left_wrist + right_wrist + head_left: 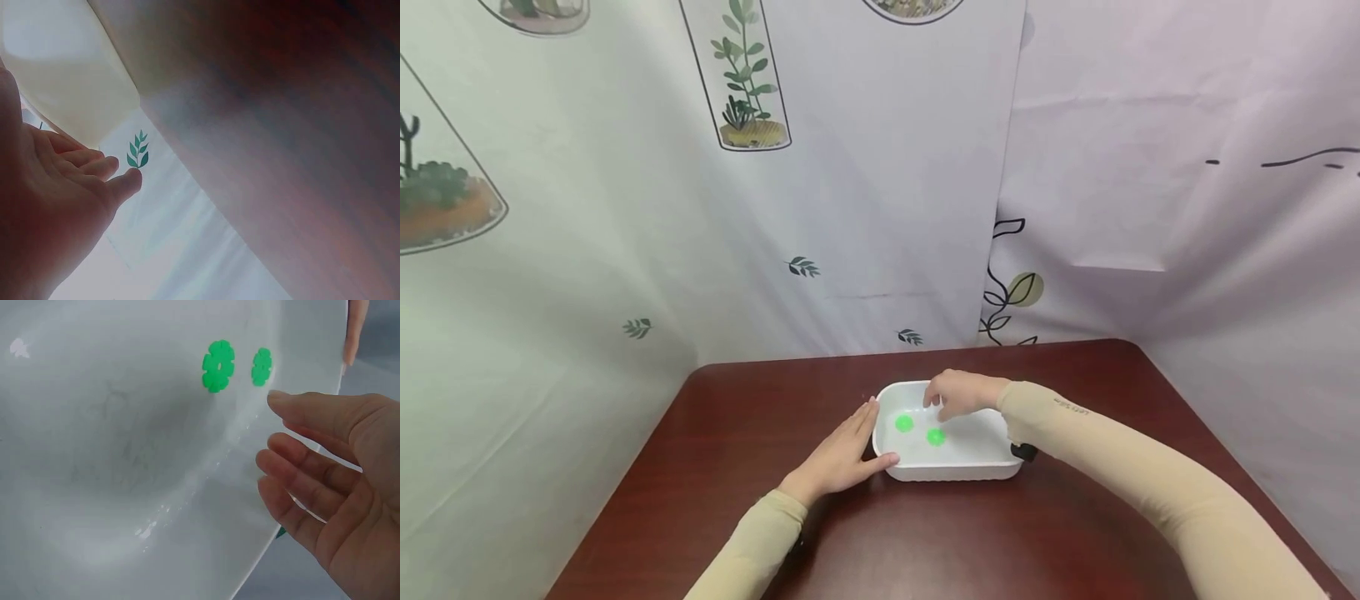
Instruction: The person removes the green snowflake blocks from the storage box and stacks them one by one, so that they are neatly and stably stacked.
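Note:
Two flat bright green notched discs lie on the floor of a white rectangular dish [955, 473]. One disc [904, 423] is near the dish's left end; the other disc [936, 437] lies closer to the middle and, in the right wrist view, shows a small centre hole. With fingers extended, my left hand [842, 458] rests against the dish's left end, its thumb at the front rim. My right hand [958, 392] hovers over the inside of the dish, fingers loosely bent and thumb apart, holding nothing. The left wrist view shows only the left hand's outer side [62, 194], not the dish.
The dish stands on a dark reddish-brown table [737, 442]. Pale cloth [880, 208] printed with plants hangs behind and beside the table. A small black object [1023, 452] shows beneath the right sleeve [1112, 467], by the dish's right end.

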Available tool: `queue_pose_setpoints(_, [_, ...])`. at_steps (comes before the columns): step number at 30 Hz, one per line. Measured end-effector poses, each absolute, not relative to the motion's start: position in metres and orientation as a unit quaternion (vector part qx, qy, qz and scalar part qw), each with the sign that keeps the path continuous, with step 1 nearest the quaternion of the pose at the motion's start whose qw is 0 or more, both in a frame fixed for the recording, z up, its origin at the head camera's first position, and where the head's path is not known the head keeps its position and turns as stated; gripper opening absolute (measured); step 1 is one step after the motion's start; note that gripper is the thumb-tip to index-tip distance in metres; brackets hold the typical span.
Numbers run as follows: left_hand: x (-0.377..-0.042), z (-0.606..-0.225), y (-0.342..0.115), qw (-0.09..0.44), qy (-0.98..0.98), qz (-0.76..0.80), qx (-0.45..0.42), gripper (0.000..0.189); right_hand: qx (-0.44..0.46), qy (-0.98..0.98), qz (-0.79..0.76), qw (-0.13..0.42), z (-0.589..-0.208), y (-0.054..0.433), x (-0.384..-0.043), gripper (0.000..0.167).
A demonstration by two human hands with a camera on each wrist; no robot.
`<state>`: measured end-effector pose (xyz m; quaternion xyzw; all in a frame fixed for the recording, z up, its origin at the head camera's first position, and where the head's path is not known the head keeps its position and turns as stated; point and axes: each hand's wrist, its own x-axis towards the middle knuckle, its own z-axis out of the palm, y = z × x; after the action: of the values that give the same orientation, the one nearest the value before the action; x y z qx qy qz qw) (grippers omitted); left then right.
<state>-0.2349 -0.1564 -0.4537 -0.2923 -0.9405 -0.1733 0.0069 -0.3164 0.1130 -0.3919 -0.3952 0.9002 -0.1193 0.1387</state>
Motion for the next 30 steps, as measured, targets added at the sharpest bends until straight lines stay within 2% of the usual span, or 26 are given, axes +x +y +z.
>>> queue_pose_setpoints(4, [-0.235,-0.454,-0.155,0.006,-0.941,-0.168,-0.293,0.099,-0.406,0.896,-0.096,0.151,-0.396,0.112,-0.319,0.028])
queue_pose_setpoints(12, [-0.237,-0.452,-0.155,0.008,-0.941,-0.167,-0.293,0.099,-0.366,0.907,-0.072,0.195,-0.404,0.112,-0.325,0.022])
queue_pose_setpoints(30, [-0.238,-0.457,-0.155,0.012,-0.942,-0.165,-0.292,0.100,-0.337,0.905,-0.092,0.242,-0.417,0.107,-0.330,0.015])
